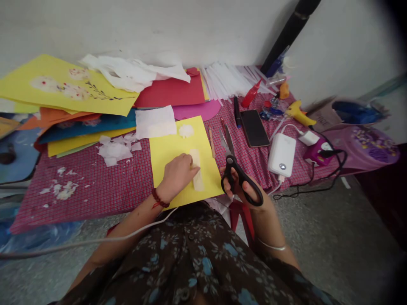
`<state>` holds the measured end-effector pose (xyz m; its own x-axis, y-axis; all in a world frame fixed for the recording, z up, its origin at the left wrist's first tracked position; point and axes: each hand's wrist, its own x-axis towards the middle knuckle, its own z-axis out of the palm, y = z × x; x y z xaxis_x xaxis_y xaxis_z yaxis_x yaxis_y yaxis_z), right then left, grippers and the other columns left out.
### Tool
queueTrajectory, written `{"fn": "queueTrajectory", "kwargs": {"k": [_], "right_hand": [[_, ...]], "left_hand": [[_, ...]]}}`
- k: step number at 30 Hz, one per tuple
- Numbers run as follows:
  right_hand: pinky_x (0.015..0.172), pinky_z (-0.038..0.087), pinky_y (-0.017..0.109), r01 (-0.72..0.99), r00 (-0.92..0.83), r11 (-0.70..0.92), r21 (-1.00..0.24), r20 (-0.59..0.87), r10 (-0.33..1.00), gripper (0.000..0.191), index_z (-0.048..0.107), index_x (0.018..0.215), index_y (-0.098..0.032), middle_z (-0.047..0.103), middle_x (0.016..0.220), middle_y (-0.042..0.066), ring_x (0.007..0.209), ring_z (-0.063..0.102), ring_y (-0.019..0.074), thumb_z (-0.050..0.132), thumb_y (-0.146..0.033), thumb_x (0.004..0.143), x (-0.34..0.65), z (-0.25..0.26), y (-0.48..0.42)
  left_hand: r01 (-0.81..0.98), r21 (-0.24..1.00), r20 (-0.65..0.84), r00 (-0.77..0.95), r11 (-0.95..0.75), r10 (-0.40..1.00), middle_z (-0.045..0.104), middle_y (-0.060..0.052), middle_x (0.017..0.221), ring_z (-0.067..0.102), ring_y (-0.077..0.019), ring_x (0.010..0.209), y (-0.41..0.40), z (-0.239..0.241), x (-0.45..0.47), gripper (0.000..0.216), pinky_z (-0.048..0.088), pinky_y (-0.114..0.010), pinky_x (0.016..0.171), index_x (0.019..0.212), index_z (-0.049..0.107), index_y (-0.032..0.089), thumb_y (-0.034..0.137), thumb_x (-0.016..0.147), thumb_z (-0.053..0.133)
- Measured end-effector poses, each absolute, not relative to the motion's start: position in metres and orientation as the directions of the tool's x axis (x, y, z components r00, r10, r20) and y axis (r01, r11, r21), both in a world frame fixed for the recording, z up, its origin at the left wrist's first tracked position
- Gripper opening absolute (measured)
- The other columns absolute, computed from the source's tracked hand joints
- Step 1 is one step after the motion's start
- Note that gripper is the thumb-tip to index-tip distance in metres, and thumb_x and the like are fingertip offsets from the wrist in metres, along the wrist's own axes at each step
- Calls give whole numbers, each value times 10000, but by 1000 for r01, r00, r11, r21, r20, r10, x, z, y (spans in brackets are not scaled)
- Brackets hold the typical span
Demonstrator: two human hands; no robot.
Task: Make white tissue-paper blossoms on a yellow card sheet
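My left hand [178, 174] rests on a yellow card sheet [168, 148], fingers curled and pressing a pale paper strip [197, 174] flat onto it. A small white paper tuft [186, 130] lies near the sheet's top edge. My right hand [244, 188] grips the black handles of a pair of scissors [233, 167], whose blades point away over the red checked cloth [104, 186], just right of the yellow sheet.
Coloured card sheets [63, 89] and white tissue [127, 72] pile at the back left. White scraps [116, 148] lie on the cloth. A phone [254, 128], white power bank [281, 154], yellow glue gun [297, 112], red glue bottle [251, 95] and cables sit to the right.
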<state>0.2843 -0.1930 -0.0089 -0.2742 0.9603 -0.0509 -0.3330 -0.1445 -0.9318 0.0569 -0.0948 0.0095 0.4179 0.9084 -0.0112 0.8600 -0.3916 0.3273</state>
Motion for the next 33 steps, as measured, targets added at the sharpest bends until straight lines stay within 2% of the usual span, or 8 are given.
{"fn": "queueTrajectory", "kwargs": {"k": [4,11,14,17,22,26,30,33], "right_hand": [[610,373,313,-324,-271,-152,-934,-63,961,632,554,1295,-196,564,852,48,674,506,169,614,-630,840,284,-14,-192],[680,430,325,-323,-355,-192,-927,-70,932,759,378,1474,-217,566,871,46,736,536,177,615,-600,863,275,-10,-194],[676,434,321,-339,-369,-196,-920,-62,927,749,405,1460,-208,566,889,52,744,529,174,619,-602,859,270,-10,-194],[642,420,311,-371,-337,-174,-912,-43,940,713,446,1433,-195,568,859,48,720,524,172,617,-589,864,266,-11,-193],[629,429,322,-321,-303,-170,-932,-69,950,688,497,1385,-193,567,822,43,697,522,180,608,-614,853,264,-5,-197],[615,428,325,-285,-298,-166,-944,-77,952,688,495,1384,-205,577,819,45,677,528,184,603,-626,851,268,0,-204],[622,420,323,-282,-294,-182,-942,-96,951,706,456,1419,-211,576,826,45,686,527,186,597,-620,862,271,4,-211],[640,417,318,-274,-327,-179,-945,-84,941,694,434,1435,-202,577,854,50,703,534,180,592,-589,881,272,8,-213]], "left_hand": [[782,510,-23,428,-358,903,630,-51,819,600,-199,760,-94,6,61,83,446,-323,668,752,570,192,150,823,563],[550,828,-40,253,-110,967,612,0,729,591,-161,693,-88,10,48,69,454,-289,641,742,538,195,182,808,553],[663,721,23,265,-200,964,606,-5,736,581,-172,698,-90,14,39,73,457,-311,663,761,535,198,199,832,550],[742,527,64,451,-414,890,662,-79,930,611,-231,894,-91,20,38,109,484,-372,803,925,611,173,173,886,509],[498,264,12,855,-826,519,569,-128,1364,479,-295,1265,-75,33,49,357,392,-449,1012,1135,650,184,45,886,436],[336,229,-90,942,-914,324,647,-132,1148,512,-298,1173,-56,38,58,300,359,-453,998,946,688,180,13,820,472],[291,257,-99,957,-922,274,638,-114,893,546,-290,971,-44,37,64,184,360,-455,934,650,615,182,44,744,539],[270,339,-58,962,-901,267,621,-69,791,549,-233,826,-45,40,61,150,362,-440,939,612,570,187,65,698,553]]}}
